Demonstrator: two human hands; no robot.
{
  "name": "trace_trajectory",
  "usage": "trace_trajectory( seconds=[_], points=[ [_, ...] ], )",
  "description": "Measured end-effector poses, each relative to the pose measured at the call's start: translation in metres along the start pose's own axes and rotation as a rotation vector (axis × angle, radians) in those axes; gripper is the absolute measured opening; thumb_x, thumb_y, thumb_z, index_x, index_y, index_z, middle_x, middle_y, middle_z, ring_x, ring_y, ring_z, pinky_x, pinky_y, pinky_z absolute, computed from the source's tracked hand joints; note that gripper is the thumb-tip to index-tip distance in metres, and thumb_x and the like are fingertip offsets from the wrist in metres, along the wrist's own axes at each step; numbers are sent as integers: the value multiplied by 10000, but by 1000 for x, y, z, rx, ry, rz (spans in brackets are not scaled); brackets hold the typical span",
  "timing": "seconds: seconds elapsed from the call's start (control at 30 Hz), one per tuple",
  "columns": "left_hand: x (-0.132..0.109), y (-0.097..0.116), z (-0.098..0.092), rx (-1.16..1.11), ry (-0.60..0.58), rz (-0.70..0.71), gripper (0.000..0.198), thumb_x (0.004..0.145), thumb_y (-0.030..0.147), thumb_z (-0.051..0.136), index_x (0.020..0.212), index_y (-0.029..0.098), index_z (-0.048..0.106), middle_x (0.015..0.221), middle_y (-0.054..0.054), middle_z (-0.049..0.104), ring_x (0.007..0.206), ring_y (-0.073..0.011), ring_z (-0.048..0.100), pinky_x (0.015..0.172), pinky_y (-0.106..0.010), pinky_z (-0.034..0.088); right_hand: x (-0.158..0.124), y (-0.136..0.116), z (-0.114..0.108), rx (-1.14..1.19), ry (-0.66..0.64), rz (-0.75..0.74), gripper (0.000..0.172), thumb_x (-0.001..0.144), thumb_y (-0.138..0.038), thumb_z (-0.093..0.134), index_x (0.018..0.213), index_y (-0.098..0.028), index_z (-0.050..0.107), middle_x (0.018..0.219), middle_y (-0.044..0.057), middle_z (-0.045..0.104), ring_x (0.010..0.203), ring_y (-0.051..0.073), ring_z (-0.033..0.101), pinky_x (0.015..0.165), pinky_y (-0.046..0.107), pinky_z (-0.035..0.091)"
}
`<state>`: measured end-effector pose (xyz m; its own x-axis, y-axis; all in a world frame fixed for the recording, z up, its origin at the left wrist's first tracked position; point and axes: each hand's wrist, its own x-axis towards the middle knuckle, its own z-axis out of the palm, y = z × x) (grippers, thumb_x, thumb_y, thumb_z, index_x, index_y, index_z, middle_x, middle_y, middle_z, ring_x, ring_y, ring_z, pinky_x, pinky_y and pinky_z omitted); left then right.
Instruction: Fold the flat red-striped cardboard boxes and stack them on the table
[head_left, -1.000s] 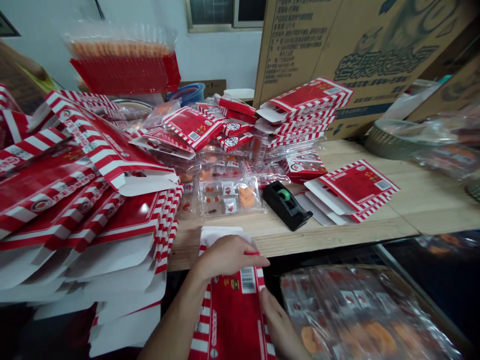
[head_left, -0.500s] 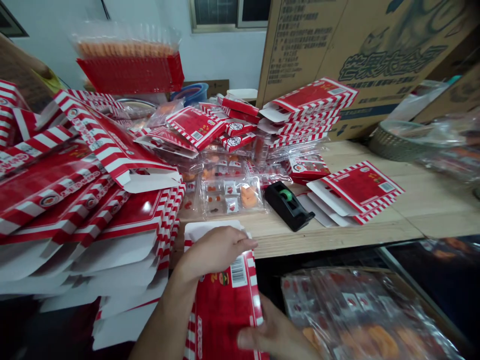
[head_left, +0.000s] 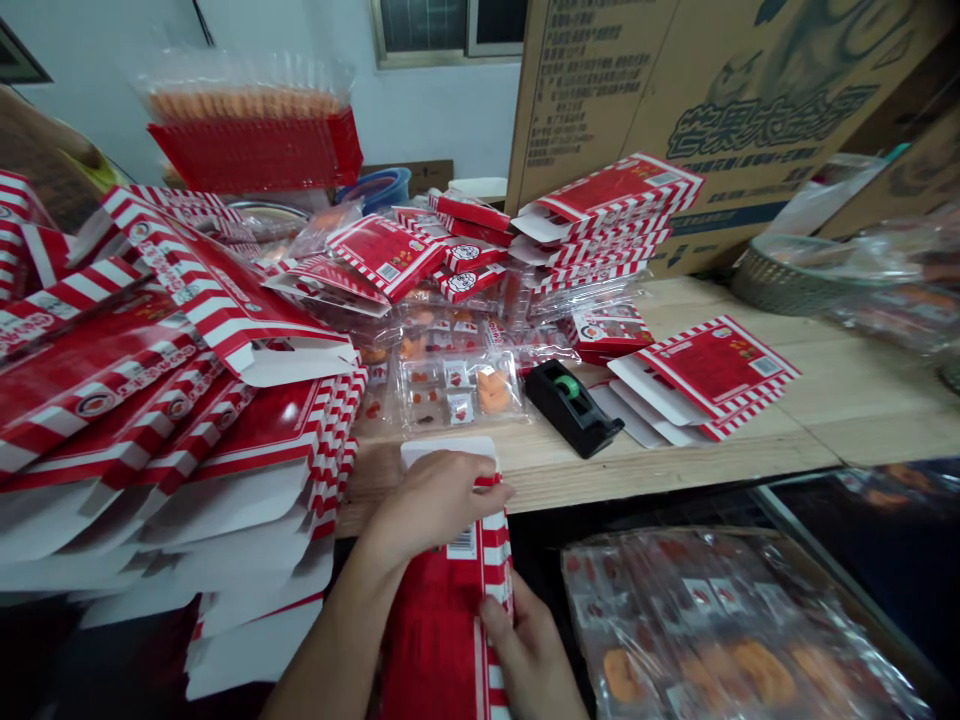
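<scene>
A red carton with white-striped sides [head_left: 442, 620] is in front of me at the table's near edge, its white end flap pointing away. My left hand [head_left: 435, 500] lies over the carton's far end, fingers curled round its right edge. My right hand [head_left: 525, 640] grips the striped right side lower down, thumb on top. Just beyond the carton, clear packs of orange pieces and small sachets [head_left: 461, 390] lie on the table. A black tape dispenser with green tape [head_left: 574, 405] stands to their right.
Stacked red cartons [head_left: 172, 400] crowd the left side. More cartons [head_left: 607, 215] are piled at the back, and a few [head_left: 720, 375] lie at the right. Clear packs [head_left: 720, 610] fill a box at lower right. A large cardboard box [head_left: 622, 110] stands behind.
The carton has turned so that more of its striped right side shows. My right hand has shifted slightly, its thumb now on that edge. The view has shifted slightly.
</scene>
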<state>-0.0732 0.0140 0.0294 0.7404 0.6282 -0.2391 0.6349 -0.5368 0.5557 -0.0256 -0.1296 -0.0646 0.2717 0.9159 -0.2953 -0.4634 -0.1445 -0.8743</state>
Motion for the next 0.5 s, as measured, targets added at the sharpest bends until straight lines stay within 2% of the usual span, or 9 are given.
trace_trajectory(
  seconds=[0.07,0.1,0.17,0.2,0.23,0.27,0.37,0.43,0.5],
  points=[
    [-2,-5,6,-28,78,108,352,884,379,433,614,196,565,604,18,543,650,-158,509,646,-271,370,-1,-8,-2,-15,40,-11,392,772,-517,615,971,-185,679,1024,86,719,1014,275,632,926,390,469],
    [-4,-9,11,-63,183,145,292,890,371,441,722,202,610,738,-6,614,790,-187,550,770,-305,391,0,-12,-5,-27,77,5,403,759,-522,628,968,-182,683,1007,86,724,991,278,640,908,390,479],
    [-11,-16,25,-235,438,129,255,869,362,509,1071,223,580,1105,-60,612,1104,-242,494,992,-396,307,2,-22,-16,-43,164,46,442,732,-543,648,971,-173,683,978,90,731,933,284,659,857,393,505],
    [-16,-19,33,-384,506,83,425,845,371,553,1240,238,470,1264,-78,535,1214,-253,427,1044,-422,266,4,-26,-21,-43,198,61,460,723,-555,652,974,-171,680,974,92,731,914,285,664,835,395,513],
    [-21,-22,41,-567,498,42,594,824,387,585,1347,248,342,1361,-93,460,1268,-256,389,1060,-429,270,5,-30,-27,-40,218,70,471,716,-564,654,977,-172,676,975,93,731,906,287,666,819,397,519],
    [-26,-24,48,-761,420,14,697,815,399,597,1399,254,246,1406,-103,419,1282,-256,392,1053,-427,306,7,-33,-32,-37,224,74,476,711,-568,657,979,-175,672,981,93,729,907,289,665,808,399,523],
    [-38,-26,59,-1182,197,-72,747,831,380,586,1433,260,161,1365,-116,491,1189,-255,521,971,-412,435,9,-38,-42,-91,235,75,457,716,-548,664,982,-177,666,1002,93,722,930,294,660,811,396,525],
    [-43,-26,59,-1256,205,-133,704,863,356,550,1436,274,150,1316,-100,548,1136,-243,569,951,-409,460,10,-38,-43,-178,267,35,473,736,-518,660,1063,-177,638,1076,100,699,981,291,643,842,387,516],
    [-49,-28,58,-1205,195,-126,635,898,353,499,1436,282,170,1329,-80,542,1167,-229,547,991,-399,432,11,-38,-44,-256,331,-91,588,764,-499,640,1252,-193,520,1258,102,602,1107,282,582,906,371,488]
  ],
)
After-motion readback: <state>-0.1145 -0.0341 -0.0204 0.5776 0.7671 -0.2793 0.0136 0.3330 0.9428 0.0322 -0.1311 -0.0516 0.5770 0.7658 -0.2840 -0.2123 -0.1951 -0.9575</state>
